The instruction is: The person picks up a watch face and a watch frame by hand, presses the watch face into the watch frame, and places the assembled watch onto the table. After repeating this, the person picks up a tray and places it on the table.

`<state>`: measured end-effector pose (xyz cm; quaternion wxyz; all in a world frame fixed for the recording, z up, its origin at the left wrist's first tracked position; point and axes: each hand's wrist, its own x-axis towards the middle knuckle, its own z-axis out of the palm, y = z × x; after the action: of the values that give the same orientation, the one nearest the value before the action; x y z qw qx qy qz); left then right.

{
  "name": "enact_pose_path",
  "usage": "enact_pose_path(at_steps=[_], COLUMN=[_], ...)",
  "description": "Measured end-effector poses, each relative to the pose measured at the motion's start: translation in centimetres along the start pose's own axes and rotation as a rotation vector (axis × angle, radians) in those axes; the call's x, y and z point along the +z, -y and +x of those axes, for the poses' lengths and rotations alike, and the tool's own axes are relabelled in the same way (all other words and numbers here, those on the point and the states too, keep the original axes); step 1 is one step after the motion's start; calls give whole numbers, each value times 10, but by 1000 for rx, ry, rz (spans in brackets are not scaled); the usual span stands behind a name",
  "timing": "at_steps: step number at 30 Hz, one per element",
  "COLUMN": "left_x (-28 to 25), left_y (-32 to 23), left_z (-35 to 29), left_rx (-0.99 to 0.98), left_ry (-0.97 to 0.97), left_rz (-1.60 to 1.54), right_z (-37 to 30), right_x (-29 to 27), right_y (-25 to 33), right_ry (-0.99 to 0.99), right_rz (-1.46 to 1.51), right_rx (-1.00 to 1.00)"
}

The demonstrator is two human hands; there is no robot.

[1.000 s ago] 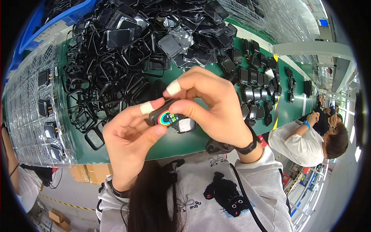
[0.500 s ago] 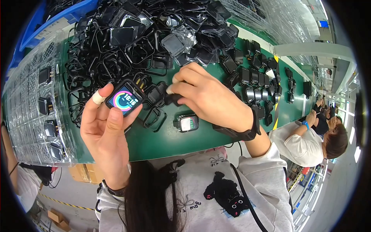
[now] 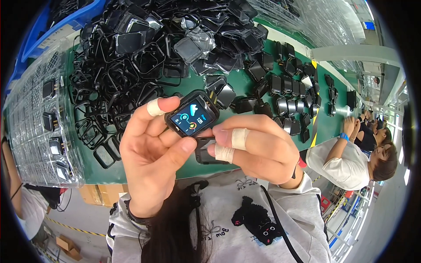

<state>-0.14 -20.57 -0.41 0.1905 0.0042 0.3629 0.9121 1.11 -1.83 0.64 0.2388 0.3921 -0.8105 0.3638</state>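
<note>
Watch [image 3: 192, 115] sits clamped in our left hand [image 3: 151, 151]; our right hand [image 3: 267, 151] curls beside it, its grip we cannot tell; black frames [image 3: 115, 94] lie far left.

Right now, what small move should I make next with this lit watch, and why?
Perhaps swipe the lit watch with your right hand: its screen is uncovered, your left hand holds it, and right fingers are close beside its edge.
</note>
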Motion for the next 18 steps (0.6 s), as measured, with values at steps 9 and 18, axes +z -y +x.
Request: enact_pose_path(at_steps=[9,18], left_x=[1,-1], left_y=[-1,25], left_z=[-2,4], left_rx=[66,-90], left_ry=[-53,113], left_rz=[91,151], right_z=[5,-1], right_x=[-2,-19], right_y=[4,16], right_ry=[39,9], right_rz=[-183,88], right_rx=[-28,455])
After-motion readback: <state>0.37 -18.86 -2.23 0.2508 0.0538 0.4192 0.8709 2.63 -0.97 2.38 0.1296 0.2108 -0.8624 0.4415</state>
